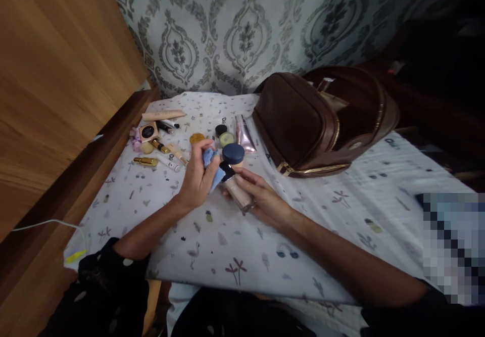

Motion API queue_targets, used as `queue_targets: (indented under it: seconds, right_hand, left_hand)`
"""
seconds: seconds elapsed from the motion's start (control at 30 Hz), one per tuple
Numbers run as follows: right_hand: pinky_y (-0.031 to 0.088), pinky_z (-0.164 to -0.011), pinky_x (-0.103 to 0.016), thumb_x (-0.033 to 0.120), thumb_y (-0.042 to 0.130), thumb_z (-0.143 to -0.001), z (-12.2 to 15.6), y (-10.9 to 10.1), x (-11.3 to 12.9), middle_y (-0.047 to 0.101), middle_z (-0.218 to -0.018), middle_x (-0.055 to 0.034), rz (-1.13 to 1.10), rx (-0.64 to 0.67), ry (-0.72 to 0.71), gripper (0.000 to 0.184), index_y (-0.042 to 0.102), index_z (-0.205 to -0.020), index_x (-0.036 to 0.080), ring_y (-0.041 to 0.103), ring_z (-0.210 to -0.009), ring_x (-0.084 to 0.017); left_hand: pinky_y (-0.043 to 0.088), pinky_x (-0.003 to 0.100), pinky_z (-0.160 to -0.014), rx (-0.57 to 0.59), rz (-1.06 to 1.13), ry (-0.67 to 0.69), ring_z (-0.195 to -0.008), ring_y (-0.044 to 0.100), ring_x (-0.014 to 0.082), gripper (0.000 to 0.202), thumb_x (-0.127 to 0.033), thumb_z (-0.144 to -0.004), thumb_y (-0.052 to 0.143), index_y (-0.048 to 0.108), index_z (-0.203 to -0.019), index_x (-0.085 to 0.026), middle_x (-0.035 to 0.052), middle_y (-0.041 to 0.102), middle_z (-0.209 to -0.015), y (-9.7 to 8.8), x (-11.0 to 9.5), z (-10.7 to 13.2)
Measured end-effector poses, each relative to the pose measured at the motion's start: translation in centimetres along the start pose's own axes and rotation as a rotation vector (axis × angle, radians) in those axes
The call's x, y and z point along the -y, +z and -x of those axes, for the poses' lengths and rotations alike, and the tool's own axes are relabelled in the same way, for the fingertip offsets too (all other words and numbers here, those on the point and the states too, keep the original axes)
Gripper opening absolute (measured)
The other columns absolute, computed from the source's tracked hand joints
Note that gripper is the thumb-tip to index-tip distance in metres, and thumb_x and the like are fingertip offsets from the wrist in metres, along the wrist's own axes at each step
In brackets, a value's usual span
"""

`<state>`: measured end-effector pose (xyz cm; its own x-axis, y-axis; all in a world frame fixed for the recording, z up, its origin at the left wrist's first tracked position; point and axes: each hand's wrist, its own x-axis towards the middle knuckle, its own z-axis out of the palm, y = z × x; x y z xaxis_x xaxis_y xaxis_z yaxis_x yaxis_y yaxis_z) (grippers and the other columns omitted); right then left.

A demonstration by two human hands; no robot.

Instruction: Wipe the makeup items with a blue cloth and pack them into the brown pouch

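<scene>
Right hand (265,194) clamped round a clear bottle (240,195) — its long axis slanting forward and left, the black cap (227,171) aimed at the left hand (197,179), which pinches a blue cloth (218,176) close by that cap. Do they touch? Can't tell — and the right hand's lower fingers mostly vanish beneath the bottle.

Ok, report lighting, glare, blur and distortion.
Head view: dim, the top right corner nearly black, the brown backpack shadowed inside; head view: bright glints on the pink metallic tube; head view: the tablecloth blurs toward the right and the foundation bottle looks soft; head view: a pixelated block masks part of the right edge.
</scene>
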<state>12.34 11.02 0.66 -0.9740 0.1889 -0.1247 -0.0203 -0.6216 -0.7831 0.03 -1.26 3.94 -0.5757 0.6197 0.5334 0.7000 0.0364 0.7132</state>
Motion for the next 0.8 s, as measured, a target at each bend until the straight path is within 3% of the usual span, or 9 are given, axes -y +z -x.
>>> queue_targets:
  seconds: [0.07, 0.2, 0.4, 0.57, 0.7, 0.8]
  right_hand:
    - [0.052, -0.074, -0.028, 0.035, 0.081, -0.074, -0.1, 0.0, 0.1, 0.07, -0.089, 0.0001, -0.069, -0.028, 0.006, 0.039, 0.067, -0.108, 0.024, 0.066, -0.075, -0.014]
    - [0.05, -0.066, -0.023, 0.031, 0.079, -0.075, -0.2, 0.0, 0.0, 0.07, -0.086, 0.0015, -0.116, -0.08, 0.026, 0.03, 0.069, -0.102, 0.023, 0.063, -0.071, -0.012]
    - [0.052, -0.07, -0.024, 0.032, 0.075, -0.079, -0.2, -0.1, -0.1, 0.071, -0.09, 0.0021, -0.154, -0.135, -0.023, 0.025, 0.066, -0.101, 0.025, 0.066, -0.082, -0.014]
    - [0.054, -0.074, -0.027, 0.04, 0.08, -0.073, -0.2, -0.2, 0.1, 0.071, -0.085, 0.0025, -0.226, -0.205, -0.004, 0.031, 0.068, -0.096, 0.025, 0.066, -0.091, -0.017]
    - [0.051, -0.067, -0.022, 0.032, 0.087, -0.064, 0.0, -0.2, 0.4, 0.068, -0.073, 0.004, -0.307, -0.197, 0.038, 0.027, 0.066, -0.077, 0.02, 0.062, -0.076, -0.012]
    - [0.048, -0.06, -0.021, 0.03, 0.088, -0.062, 0.1, -0.1, 0.5, 0.064, -0.065, 0.0053, -0.294, -0.155, 0.035, 0.028, 0.065, -0.07, 0.018, 0.056, -0.062, -0.009]
  left_hand:
    - [0.043, 0.04, -0.102, -0.022, 0.021, 0.052, -0.115, 0.053, 0.0214, 0.035, -0.049, -0.099, 0.041, 0.04, -0.125, -0.027, 0.0097, 0.051, -0.12, 0.4, 0.1, 0.3]
    - [0.033, 0.052, -0.115, 0.0, -0.009, 0.174, -0.138, 0.038, 0.0279, 0.042, -0.046, -0.098, 0.045, 0.034, -0.134, -0.027, 0.0146, 0.038, -0.142, 1.5, 0.3, 1.2]
    - [0.024, 0.06, -0.12, 0.195, -0.198, 0.431, -0.152, 0.014, 0.0348, 0.071, -0.035, -0.097, 0.046, 0.007, -0.155, -0.018, 0.0225, 0.013, -0.161, 2.7, 0.3, 2.2]
    - [0.025, 0.062, -0.12, 0.307, -0.208, 0.632, -0.153, 0.01, 0.0358, 0.075, -0.025, -0.095, 0.042, 0.001, -0.157, -0.012, 0.0221, 0.016, -0.163, 3.3, -0.3, 3.0]
    - [0.036, 0.055, -0.118, 0.32, -0.138, 0.739, -0.152, 0.02, 0.0293, 0.068, -0.014, -0.097, 0.039, 0.008, -0.157, -0.015, 0.0187, 0.027, -0.16, 3.7, -0.2, 3.2]
    - [0.043, 0.049, -0.115, 0.29, -0.04, 0.743, -0.15, 0.028, 0.0266, 0.063, -0.015, -0.098, 0.042, 0.014, -0.154, -0.014, 0.021, 0.031, -0.157, 3.2, 0.3, 2.7]
